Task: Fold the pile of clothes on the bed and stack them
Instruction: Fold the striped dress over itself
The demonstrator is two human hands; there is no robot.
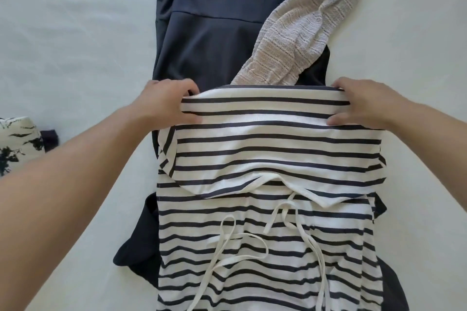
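Striped top (273,149) gripped by left hand (166,103) and right hand (364,103)

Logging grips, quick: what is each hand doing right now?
Left hand: closed on the striped garment, far fold's left corner.
Right hand: closed on its right corner.

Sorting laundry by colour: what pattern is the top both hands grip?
White jersey top with dark navy horizontal stripes, head view.

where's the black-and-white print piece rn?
Head view, far left edge: the print garment lies on the bed, apart from the striped garment, beside the left forearm.
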